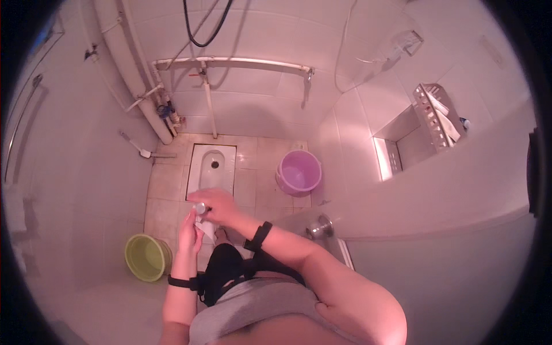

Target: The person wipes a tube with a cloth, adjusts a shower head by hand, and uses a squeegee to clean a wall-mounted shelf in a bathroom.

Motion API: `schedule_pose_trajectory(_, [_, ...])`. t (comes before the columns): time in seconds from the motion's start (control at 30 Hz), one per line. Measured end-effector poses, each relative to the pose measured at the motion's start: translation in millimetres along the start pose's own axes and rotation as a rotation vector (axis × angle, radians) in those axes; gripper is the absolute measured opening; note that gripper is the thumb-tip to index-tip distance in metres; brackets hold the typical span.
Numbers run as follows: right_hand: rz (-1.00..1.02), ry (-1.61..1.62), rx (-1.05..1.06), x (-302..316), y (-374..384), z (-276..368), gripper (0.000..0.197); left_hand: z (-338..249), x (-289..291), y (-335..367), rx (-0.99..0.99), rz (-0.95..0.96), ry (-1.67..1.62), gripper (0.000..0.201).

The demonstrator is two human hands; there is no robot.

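In front of my body, my left hand (188, 231) and my right hand (219, 206) meet above the floor near the squat toilet. Between them shows a small cylinder with a round silvery end (200, 209); its exact kind cannot be made out. My right fingers are closed around its side. A thin white piece (206, 229), paper or cloth, hangs below it, and my left fingers are closed on this piece. The palms and part of the cylinder are hidden. Each wrist wears a black strap.
A white squat toilet (215, 179) is set in the tiled floor. A pink bucket (299, 172) stands right of it, a yellow-green bucket (148, 258) at the left. A round metal doorknob (319, 227) is near my right arm. Pipes (230, 59) run along the walls; a plastic basket (434, 118) hangs right.
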State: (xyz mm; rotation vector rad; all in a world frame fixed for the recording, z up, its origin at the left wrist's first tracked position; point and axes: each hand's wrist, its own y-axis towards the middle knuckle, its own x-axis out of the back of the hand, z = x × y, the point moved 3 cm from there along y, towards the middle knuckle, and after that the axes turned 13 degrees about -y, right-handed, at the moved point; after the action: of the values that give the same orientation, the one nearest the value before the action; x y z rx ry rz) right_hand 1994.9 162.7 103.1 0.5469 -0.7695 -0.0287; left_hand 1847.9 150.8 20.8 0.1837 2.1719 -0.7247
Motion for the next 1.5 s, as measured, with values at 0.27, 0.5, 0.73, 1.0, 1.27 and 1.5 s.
schedule_pose_trajectory(0.27, [-0.098, 0.137, -0.771, 38, 73, -185, 0.023, -66, -13, 140, 0.159, -0.064, 0.192, 0.035])
schedule_pose_trajectory(0.5, [-0.714, 0.07, -0.926, 156, 73, -397, 0.032, -111, -19, 215, 0.131, -0.403, 0.393, 0.032])
schedule_pose_trajectory(0.73, [-0.922, -0.083, -1.014, 279, 125, -518, 0.035, -98, -65, 275, 0.103, -0.523, 0.401, 0.03])
schedule_pose_trajectory(1.0, [-0.676, -0.787, -1.102, 312, 116, -568, 0.026, -84, -117, 340, 0.069, -0.488, 0.426, 0.022])
schedule_pose_trajectory(1.27, [-1.017, 0.478, -1.253, 285, 62, -625, 0.033, -76, -154, 363, 0.113, -0.493, 0.456, 0.018])
schedule_pose_trajectory(1.5, [-1.199, 1.355, -1.274, 195, 84, -671, 0.034, -78, -139, 355, 0.077, -0.533, 0.386, 0.021])
